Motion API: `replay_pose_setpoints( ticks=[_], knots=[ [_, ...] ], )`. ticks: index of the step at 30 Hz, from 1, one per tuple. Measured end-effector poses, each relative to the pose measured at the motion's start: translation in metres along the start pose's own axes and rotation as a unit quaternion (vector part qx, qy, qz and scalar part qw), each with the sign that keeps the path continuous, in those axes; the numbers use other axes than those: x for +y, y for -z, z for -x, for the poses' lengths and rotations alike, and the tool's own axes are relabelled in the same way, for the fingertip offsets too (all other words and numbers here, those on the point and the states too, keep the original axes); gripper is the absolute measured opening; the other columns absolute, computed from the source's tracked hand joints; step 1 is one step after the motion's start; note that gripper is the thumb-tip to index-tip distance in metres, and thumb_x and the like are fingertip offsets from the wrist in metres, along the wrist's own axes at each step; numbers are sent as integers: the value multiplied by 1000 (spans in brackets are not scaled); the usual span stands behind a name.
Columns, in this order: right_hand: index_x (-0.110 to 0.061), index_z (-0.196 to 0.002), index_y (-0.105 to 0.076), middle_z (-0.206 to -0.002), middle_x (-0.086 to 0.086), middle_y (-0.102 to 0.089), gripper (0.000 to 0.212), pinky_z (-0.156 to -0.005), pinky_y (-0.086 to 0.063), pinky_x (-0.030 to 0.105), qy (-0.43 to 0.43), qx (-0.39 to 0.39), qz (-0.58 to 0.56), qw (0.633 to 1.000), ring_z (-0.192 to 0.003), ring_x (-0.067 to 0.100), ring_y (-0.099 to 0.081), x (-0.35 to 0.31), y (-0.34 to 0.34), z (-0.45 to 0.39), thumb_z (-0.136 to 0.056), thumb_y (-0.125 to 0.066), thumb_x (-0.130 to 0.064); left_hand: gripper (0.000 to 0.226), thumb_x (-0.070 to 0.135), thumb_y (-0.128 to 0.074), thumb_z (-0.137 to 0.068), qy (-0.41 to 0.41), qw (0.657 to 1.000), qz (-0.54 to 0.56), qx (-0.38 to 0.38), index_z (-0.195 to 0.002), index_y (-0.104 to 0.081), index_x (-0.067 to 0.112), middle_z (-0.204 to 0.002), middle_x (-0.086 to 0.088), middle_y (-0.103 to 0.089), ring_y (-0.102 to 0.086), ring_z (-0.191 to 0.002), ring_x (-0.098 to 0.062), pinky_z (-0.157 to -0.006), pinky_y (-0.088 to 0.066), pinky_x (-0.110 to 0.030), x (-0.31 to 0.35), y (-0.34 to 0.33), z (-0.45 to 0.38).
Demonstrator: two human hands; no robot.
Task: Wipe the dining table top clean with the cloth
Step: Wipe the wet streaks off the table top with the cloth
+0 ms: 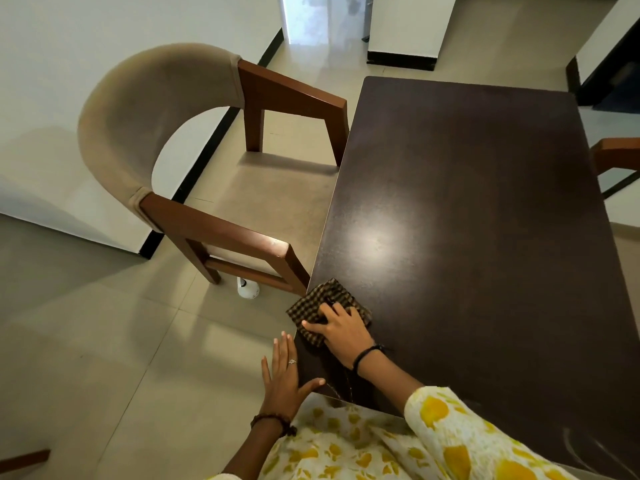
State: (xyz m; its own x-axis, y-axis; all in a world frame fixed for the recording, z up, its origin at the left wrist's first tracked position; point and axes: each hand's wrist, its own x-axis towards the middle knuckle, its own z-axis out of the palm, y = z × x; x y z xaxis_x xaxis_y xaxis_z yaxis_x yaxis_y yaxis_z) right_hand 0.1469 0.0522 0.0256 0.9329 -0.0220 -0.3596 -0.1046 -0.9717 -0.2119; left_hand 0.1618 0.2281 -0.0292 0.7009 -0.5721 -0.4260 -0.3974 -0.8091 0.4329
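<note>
Checked cloth (327,311) sits folded on the table (467,209) at its near-left corner, overhanging the edge. Right hand (341,332) presses it flat, fingers spread. Left hand (284,374) open, braced on the table's edge. Cloth looks soft, light; palm pressure should move it.
</note>
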Motion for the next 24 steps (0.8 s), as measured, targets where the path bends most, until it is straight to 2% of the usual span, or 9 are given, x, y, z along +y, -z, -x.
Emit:
replay_pose_setpoints(
  ticks=[2, 4, 6, 7, 9, 11, 12, 16, 24],
  knots=[
    [-38, -140, -36, -142, 9, -32, 48, -105, -27, 46, 31, -7, 2, 999, -129, 30, -30, 12, -3, 12, -97, -37, -16, 113, 88, -9, -65, 17, 998, -22, 49, -140, 13, 6, -151, -7, 15, 38, -126, 1, -107, 9, -46, 4, -8, 4],
    [-41, -139, -37, -144, 9, -32, 48, -109, -24, 45, 52, -16, 7, 998, -132, 30, -29, 26, -4, 25, -98, -36, -14, 97, 69, -36, -81, 29, 994, -47, 91, -145, 2, 8, -154, -10, -1, 23, -136, -7, -102, -12, -53, 13, -12, 10],
    [-42, -138, -37, -145, 8, -31, 49, -112, -21, 45, 61, -21, 8, 998, -135, 30, -27, 43, -6, 38, -98, -38, -13, 104, 50, -66, -74, 32, 989, -60, 128, -145, -3, 10, -150, -10, -12, 5, -139, -17, -98, -22, -56, 28, -18, 15],
    [-43, -138, -37, -145, 7, -32, 50, -112, -21, 44, 63, -20, 5, 998, -135, 29, -27, 52, -7, 47, -97, -39, -12, 104, 50, -67, -73, 24, 988, -66, 138, -145, -5, 8, -148, -11, -17, -3, -138, -21, -100, -25, -56, 37, -23, 18],
    [-43, -137, -38, -144, 6, -34, 52, -111, -22, 43, 65, -17, 1, 998, -133, 29, -29, 73, -7, 68, -97, -38, -10, 89, 60, -41, -83, 1, 987, -72, 143, -146, -2, 12, -150, -11, -16, 0, -140, -21, -108, -15, -51, 58, -37, 25],
    [-43, -136, -40, -143, 6, -35, 52, -109, -24, 42, 59, -12, -4, 998, -132, 29, -31, 96, -8, 93, -97, -37, -9, 82, 66, -17, -87, -9, 991, -77, 109, -146, 2, 13, -155, -7, 1, 9, -140, -17, -108, 3, -41, 81, -54, 33],
    [-43, -136, -40, -143, 6, -36, 53, -109, -25, 41, 52, -8, -9, 999, -131, 29, -32, 109, -8, 108, -96, -38, -8, 80, 66, -13, -87, -19, 992, -82, 91, -146, 1, 14, -155, -4, 7, 10, -140, -18, -108, 6, -40, 95, -66, 37],
    [-43, -135, -41, -142, 2, -38, 54, -108, -25, 39, 16, -1, -25, 1000, -131, 26, -32, 165, -15, 171, -95, -42, -9, 71, 60, -9, -91, -64, 988, -127, 66, -147, -6, 17, -155, -4, 8, 8, -141, -20, -107, 2, -42, 152, -114, 52],
    [-48, -133, -40, -138, -3, -39, 54, -104, -28, 33, -75, -16, -46, 996, -128, 21, -35, 272, -30, 278, -92, -48, -14, 65, 59, -10, -92, -17, 988, -111, 109, -147, -6, 23, -155, 1, 9, 8, -141, -18, -107, 7, -47, 178, -145, 56]
  ],
)
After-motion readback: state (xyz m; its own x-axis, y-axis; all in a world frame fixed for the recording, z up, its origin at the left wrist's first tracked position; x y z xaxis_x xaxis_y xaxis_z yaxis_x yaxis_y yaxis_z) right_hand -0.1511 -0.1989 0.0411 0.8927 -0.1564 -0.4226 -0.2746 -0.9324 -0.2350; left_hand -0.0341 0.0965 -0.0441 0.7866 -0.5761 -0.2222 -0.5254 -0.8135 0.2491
